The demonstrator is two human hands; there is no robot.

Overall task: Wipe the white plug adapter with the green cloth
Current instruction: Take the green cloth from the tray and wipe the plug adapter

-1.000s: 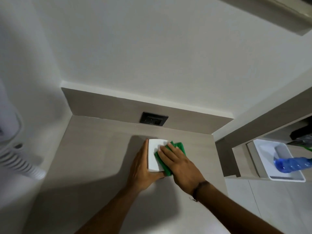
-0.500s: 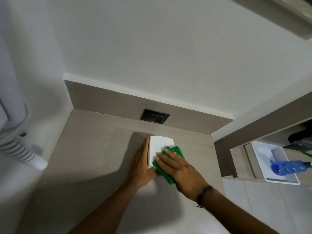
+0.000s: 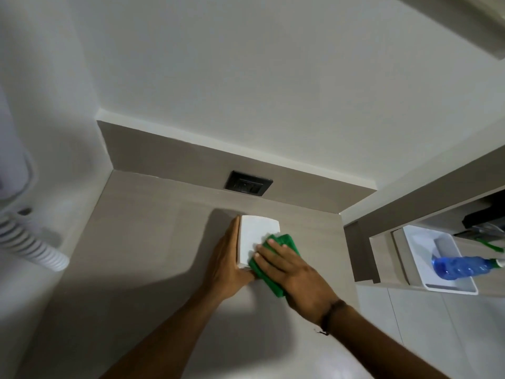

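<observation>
right hand [image 3: 296, 272] flat on green cloth [image 3: 276, 266] | left hand [image 3: 226, 258] braces adapter [image 3: 258, 236]

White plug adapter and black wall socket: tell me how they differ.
The white plug adapter is white with a plain blank face showing; the black wall socket is black.

The adapter lies loose on the counter, braced by the left hand and wiped by the right hand pressing the green cloth; the socket is set into the upstand, untouched.

The adapter looks larger.

Both are rectangular.
</observation>
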